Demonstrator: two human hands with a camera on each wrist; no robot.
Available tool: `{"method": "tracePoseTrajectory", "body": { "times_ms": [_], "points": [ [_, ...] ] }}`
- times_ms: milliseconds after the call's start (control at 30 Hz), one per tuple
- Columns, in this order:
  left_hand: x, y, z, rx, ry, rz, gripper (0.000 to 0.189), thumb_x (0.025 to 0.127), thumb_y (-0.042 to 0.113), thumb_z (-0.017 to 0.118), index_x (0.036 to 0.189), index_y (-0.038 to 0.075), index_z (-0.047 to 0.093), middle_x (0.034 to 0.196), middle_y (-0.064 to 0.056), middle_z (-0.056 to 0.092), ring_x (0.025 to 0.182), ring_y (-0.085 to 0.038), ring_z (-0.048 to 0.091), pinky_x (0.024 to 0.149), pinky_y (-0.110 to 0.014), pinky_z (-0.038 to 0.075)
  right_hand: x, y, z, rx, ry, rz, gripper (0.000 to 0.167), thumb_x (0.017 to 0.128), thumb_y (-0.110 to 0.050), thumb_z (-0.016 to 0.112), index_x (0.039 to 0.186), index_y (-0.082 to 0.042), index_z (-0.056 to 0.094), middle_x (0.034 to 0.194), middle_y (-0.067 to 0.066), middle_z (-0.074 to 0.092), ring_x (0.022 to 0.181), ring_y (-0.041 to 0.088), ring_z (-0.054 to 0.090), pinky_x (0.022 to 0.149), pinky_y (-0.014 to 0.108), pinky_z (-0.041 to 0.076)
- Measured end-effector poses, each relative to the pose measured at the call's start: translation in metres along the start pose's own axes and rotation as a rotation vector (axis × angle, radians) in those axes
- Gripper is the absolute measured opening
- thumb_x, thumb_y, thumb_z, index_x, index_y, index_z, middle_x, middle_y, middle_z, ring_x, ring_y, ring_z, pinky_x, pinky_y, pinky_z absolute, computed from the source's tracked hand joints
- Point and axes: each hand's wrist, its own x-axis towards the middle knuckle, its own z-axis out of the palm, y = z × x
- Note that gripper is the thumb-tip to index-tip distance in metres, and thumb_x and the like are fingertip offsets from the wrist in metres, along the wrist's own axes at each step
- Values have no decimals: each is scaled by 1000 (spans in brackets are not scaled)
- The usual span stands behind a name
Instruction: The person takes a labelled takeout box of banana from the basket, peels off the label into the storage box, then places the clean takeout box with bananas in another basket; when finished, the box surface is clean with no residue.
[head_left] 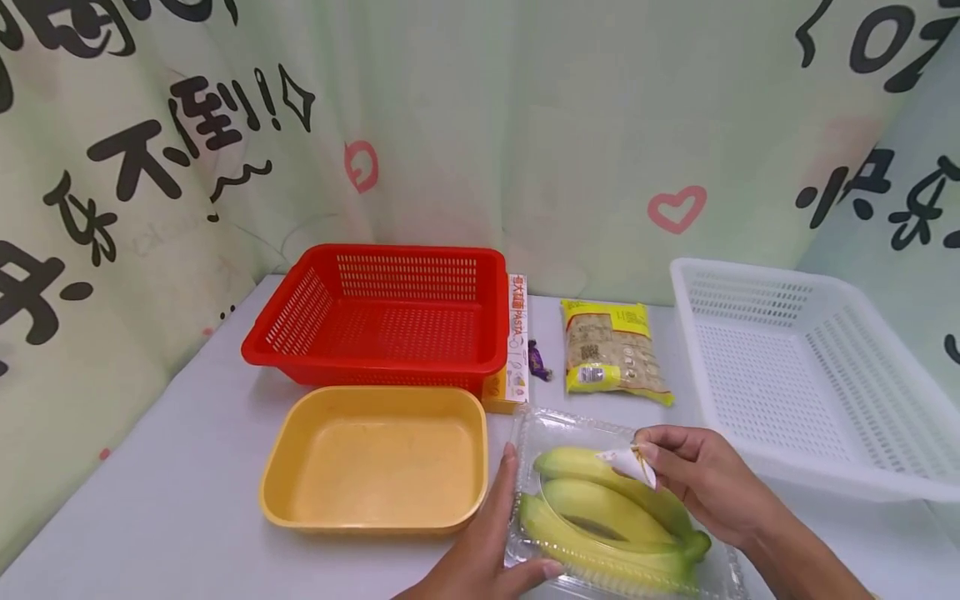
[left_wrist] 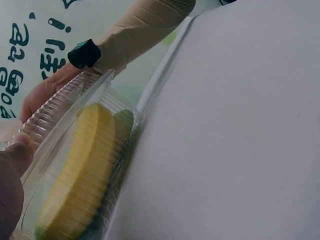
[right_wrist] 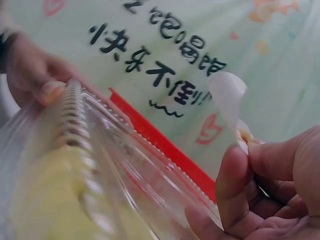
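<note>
A clear plastic clamshell box holding several yellow-green bananas rests at the front of the table in the head view. My left hand grips its left side, with the thumb over the near edge. Above the lid, my right hand pinches a small curled white paper piece with gold marks between thumb and forefinger. The right wrist view shows that paper standing up from the fingertips, apart from the ribbed edge of the box. Bananas show through the box wall in the left wrist view.
Left of the box sits a yellow tub, with a red basket behind it. A pasta box, a small purple-wrapped item and a yellow-clear food bag lie at the back. A white basket stands right.
</note>
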Motion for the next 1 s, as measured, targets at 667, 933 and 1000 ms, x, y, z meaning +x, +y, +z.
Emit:
{"method": "tracePoseTrajectory", "body": {
  "times_ms": [667,933,1000],
  "points": [
    [-9,20,-3,66,29,-68,102,89,50,66,156,7,3,162,-9,-2,146,-28,1,114,-52,11,5,-22,19,-400,44,137,12,95,-7,62,101,-4,71,94,-2,70,83,10,60,74,28,50],
    [-16,45,-10,30,-13,-264,102,83,57,68,158,17,10,162,-2,3,146,-23,8,113,-57,13,19,-32,28,-463,61,134,17,93,-10,65,101,4,70,93,2,70,82,13,62,74,30,52],
    [-17,50,-12,29,-27,-306,102,82,58,69,158,21,13,161,1,9,145,-22,13,113,-56,17,23,-35,31,-473,73,144,18,92,-11,67,102,4,70,94,4,70,82,14,63,74,30,53]
  ]
}}
